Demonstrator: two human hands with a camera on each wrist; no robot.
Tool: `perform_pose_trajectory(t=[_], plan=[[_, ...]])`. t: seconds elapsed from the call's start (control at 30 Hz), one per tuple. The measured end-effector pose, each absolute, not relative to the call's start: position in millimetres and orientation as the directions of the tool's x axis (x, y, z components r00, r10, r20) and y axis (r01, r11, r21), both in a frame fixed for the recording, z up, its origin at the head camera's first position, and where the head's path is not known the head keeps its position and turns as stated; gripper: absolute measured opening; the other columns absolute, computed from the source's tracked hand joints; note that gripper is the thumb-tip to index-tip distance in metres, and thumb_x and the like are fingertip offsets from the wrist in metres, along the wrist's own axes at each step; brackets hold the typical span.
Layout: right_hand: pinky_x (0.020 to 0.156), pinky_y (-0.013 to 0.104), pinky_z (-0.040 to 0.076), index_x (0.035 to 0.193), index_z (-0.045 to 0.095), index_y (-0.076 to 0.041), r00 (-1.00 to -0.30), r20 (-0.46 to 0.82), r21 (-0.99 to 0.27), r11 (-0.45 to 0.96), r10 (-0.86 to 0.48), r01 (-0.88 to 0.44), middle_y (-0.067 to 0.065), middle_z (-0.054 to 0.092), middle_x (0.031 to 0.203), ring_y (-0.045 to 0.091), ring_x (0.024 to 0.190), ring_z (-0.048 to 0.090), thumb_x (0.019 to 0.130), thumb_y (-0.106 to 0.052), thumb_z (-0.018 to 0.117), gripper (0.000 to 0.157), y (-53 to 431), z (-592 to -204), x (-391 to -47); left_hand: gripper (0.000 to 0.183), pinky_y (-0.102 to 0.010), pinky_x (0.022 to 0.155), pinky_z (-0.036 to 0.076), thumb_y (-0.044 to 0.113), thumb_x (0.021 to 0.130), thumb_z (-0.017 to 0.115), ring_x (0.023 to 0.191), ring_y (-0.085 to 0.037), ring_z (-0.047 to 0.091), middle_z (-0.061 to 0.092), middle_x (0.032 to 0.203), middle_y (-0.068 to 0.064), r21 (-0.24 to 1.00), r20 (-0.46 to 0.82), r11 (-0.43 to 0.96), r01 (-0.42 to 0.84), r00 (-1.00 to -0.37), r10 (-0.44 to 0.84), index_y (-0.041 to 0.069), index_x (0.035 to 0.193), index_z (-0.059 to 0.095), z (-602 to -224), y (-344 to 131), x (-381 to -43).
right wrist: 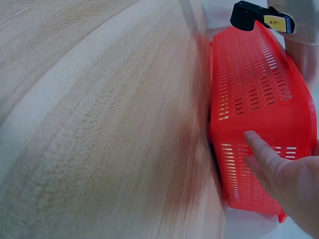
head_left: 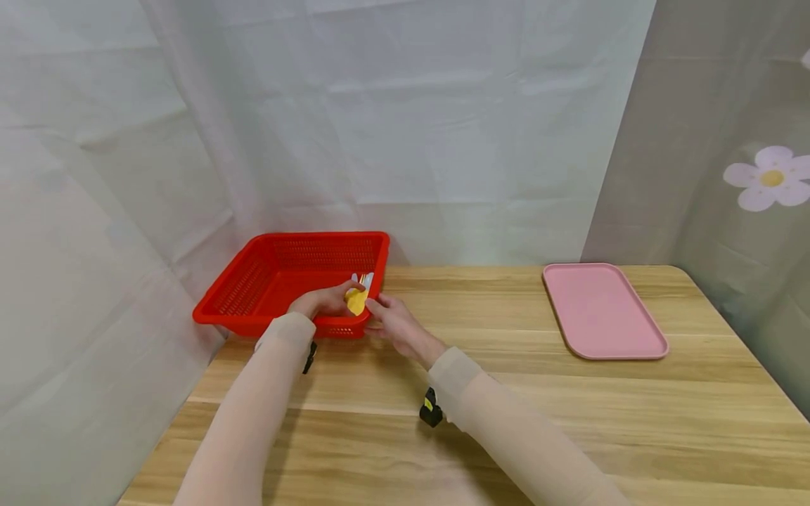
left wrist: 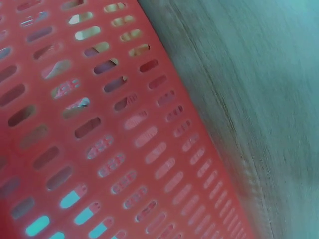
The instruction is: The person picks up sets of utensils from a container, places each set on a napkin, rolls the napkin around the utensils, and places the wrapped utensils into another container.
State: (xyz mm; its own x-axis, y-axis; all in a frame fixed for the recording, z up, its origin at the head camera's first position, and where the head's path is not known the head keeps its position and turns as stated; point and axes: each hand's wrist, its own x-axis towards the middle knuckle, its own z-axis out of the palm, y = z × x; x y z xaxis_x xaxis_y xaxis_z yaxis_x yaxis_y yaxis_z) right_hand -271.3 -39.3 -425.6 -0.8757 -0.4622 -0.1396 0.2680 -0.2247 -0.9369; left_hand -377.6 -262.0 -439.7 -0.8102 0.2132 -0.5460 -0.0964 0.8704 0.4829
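Observation:
A red plastic basket (head_left: 278, 326) with slotted walls stands at the table's left back. Over its near wall reaches my left hand (head_left: 325, 301), its fingers at a yellow piece (head_left: 356, 302) in the right front corner. White and yellow cutlery (head_left: 364, 280), with fork-like tines, shows just beyond those fingers. I cannot tell whether the left hand grips the yellow piece. My right hand (head_left: 395, 323) holds the basket's right front corner, thumb at the rim and fingers (right wrist: 266, 154) along the outside wall. The left wrist view shows the basket's slotted wall (left wrist: 114, 139), with the left hand largely hidden.
A pink rectangular tray (head_left: 604, 309) lies on the wooden table (head_left: 481, 365) at the right back. Pale curtains (head_left: 443, 126) hang behind the table and along its left side. A black wrist device (head_left: 431, 409) sits under the right sleeve.

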Motion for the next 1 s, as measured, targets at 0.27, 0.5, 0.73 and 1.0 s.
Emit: perform_pose_trajectory(t=[0.27,0.5,0.73,1.0], plan=[[0.113,0.056,0.044,0.156,0.042,0.001,-0.879,-0.123,-0.937,-0.237,-0.461,0.256,0.025,0.049,0.152,0.040,0.140,0.049,0.113,-0.018,0.044,0.047,-40.1,-426.6,-273.4,0.087,-0.065,0.119,0.021,0.020,0.091,0.076,0.138,-0.047,0.026,0.017,0.167,-0.023,0.535,-0.533,0.835,-0.130,-0.818,0.214,0.029,0.163,0.029,-400.6,-239.6,-342.8],[0.114,0.057,0.042,0.158,0.038,0.002,-0.878,-0.134,-0.937,-0.229,-0.460,0.263,0.024,0.046,0.155,0.038,0.140,0.050,0.113,-0.018,0.046,0.050,-39.4,-426.1,-274.1,0.084,-0.067,0.120,0.017,0.016,0.092,0.073,0.138,-0.046,0.025,0.019,0.166,-0.023,0.546,-0.528,0.827,-0.135,-0.822,0.214,0.027,0.163,0.029,-399.2,-237.5,-341.9],[0.116,0.057,0.040,0.160,0.034,0.002,-0.867,-0.152,-0.931,-0.226,-0.475,0.287,0.024,0.045,0.157,0.038,0.140,0.050,0.113,-0.022,0.046,0.054,-36.8,-425.9,-276.0,0.083,-0.064,0.121,0.021,0.016,0.092,0.074,0.138,-0.044,0.028,0.022,0.165,-0.022,0.561,-0.506,0.818,-0.128,-0.835,0.215,0.023,0.163,0.029,-397.0,-238.0,-340.4],[0.117,0.057,0.038,0.161,0.033,0.000,-0.886,-0.170,-0.923,-0.246,-0.432,0.297,0.024,0.044,0.158,0.041,0.143,0.046,0.112,-0.025,0.047,0.057,-26.6,-423.6,-282.7,0.072,-0.034,0.086,0.051,0.015,0.097,0.072,0.090,-0.027,0.053,0.050,0.123,-0.020,0.611,-0.419,0.788,-0.073,-0.874,0.244,0.012,0.158,0.035,-389.3,-232.2,-344.5]])
